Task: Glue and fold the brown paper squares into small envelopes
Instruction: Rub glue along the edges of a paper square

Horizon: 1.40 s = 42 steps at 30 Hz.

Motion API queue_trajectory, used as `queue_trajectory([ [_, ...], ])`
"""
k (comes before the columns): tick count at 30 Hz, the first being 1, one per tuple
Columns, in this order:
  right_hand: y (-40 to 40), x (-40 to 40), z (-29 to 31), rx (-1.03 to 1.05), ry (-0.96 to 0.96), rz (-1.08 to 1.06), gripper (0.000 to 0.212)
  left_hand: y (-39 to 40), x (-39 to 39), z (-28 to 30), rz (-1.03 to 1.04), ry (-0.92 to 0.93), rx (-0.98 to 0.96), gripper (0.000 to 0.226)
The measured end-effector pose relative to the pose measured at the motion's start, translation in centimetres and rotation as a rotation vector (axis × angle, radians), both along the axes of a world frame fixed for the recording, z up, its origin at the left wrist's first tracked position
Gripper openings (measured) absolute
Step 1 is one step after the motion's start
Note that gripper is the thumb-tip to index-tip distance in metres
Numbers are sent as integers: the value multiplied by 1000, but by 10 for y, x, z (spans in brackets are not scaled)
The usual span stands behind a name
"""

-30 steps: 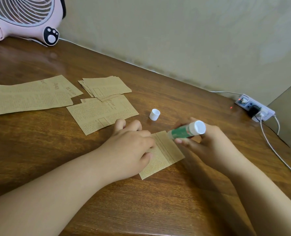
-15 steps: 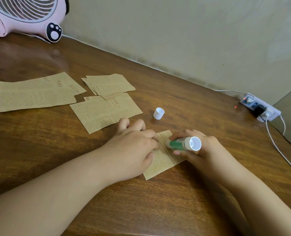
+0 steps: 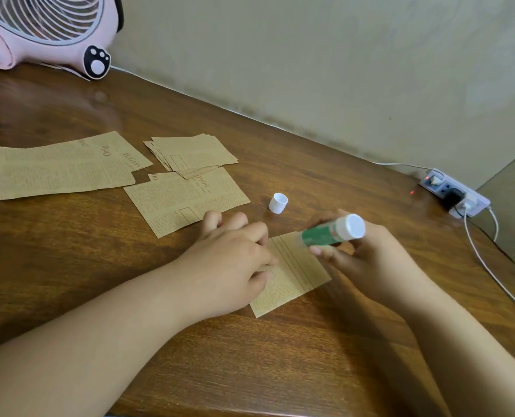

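A small brown printed paper square (image 3: 292, 275) lies on the wooden table (image 3: 69, 251) in front of me. My left hand (image 3: 229, 260) rests on its left part and holds it down with curled fingers. My right hand (image 3: 367, 254) grips a green glue stick (image 3: 328, 233) with a white end, its tip on the square's far edge. The stick's white cap (image 3: 278, 202) stands on the table beyond the square. A stack of several brown squares (image 3: 193, 153) lies further back.
Two larger brown printed sheets (image 3: 63, 167) (image 3: 184, 200) lie at left and centre. A pink desk fan (image 3: 39, 28) stands at the far left corner. A power strip (image 3: 455, 194) with plugs and white cables (image 3: 491, 266) sits at right by the wall.
My right hand swung the glue stick: half a second ago it lay lower, its white end toward me; now it is tilted up again at the square's far edge. The left hand stayed put.
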State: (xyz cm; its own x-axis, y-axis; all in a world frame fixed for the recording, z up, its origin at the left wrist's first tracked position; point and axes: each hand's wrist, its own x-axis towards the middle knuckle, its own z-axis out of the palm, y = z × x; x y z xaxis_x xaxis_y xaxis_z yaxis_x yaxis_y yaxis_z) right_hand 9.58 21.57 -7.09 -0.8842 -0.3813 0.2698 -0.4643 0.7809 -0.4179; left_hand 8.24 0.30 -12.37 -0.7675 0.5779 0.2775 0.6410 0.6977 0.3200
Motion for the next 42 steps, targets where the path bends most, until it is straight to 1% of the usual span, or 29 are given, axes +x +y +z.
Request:
queue_trajectory([
  [2,-12,-14,-11,18,-1,16,15,-2,-1,1,-5,4,0,36],
  [5,-23,-25,-22,48,3,20,16,-2,-2,0,-4,45,15,45],
  [9,-21,-24,-26,78,-9,26,18,-1,-3,1,14,42,18,46],
  [12,-15,-18,-25,115,9,60,20,-1,-2,2,21,14,-5,38],
  [19,3,10,-19,130,-45,61,24,0,0,2,25,34,-31,33],
  [22,11,22,-18,164,-59,74,28,-1,0,4,26,3,-39,34],
  [25,18,30,-8,200,-95,93,30,-2,-1,6,21,-30,-3,32],
  [28,21,30,7,108,-137,63,27,-6,-4,6,29,-43,42,20],
  [30,14,21,9,64,-72,22,19,-8,-7,6,36,-40,50,15],
  [32,0,7,3,65,-20,1,18,-9,-7,6,32,-47,43,14],
  [34,-17,-6,-9,66,-2,26,18,-9,-6,5,27,-51,37,15],
  [37,-31,-17,-21,55,-31,35,14,-10,-5,4,28,-36,38,14],
  [42,-31,-17,-25,68,-49,33,22,-11,-7,2,34,-33,34,15],
])
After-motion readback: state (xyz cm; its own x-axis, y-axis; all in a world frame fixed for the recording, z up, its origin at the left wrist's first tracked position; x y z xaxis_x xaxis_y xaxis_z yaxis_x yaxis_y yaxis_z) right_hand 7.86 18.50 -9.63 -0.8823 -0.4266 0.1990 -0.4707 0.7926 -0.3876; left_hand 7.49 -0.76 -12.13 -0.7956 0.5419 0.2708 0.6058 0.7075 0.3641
